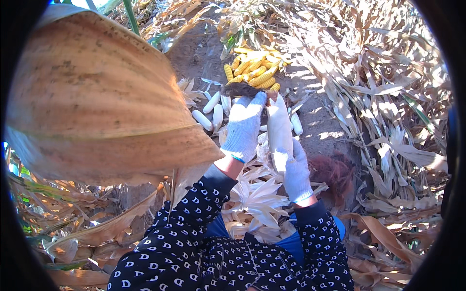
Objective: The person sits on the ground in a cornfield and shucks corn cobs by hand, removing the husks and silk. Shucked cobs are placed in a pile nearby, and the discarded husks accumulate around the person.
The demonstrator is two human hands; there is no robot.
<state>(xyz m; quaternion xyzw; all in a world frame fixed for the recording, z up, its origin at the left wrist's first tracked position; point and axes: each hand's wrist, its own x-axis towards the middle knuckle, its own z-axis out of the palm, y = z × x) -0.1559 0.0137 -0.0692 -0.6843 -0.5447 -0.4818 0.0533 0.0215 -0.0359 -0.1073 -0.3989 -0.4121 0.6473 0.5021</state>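
Right hand (296,172) wraps snugly round the husk-covered ear (280,127), which points to twelve o'clock; left hand (244,125) curls by dark silk (241,89), grip unclear. A hard tug there might twist the ear loose.

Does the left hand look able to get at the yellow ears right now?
Probably yes: the yellow ears lie just beyond the left hand, with a dark tuft between. It may first have to leave the tip of the husk-wrapped ear.
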